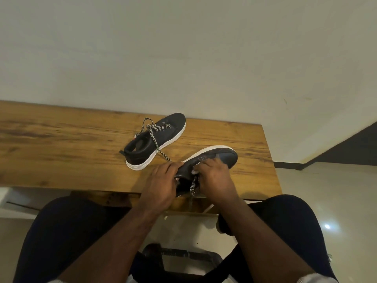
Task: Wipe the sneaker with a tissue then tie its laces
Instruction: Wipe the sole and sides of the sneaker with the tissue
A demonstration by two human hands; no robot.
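The sneaker [216, 158], dark with a white sole, is held tilted on its side at the near edge of the tabletop [61, 139], toe pointing right and away. Its heel collar is gripped by the left hand [161, 186], fingers curled over the rim. A small white tissue [194, 171] is pinched in the right hand [214, 178] and pressed against the upper near the eyelets. A checkered lace [193, 186] is seen hanging loose between the two hands, untied. A second sneaker [157, 141] is placed upright just beyond on the wooden tabletop, its laces [153, 131] also loose. Dark-clad knees [67, 231] are noted below the tabletop edge.
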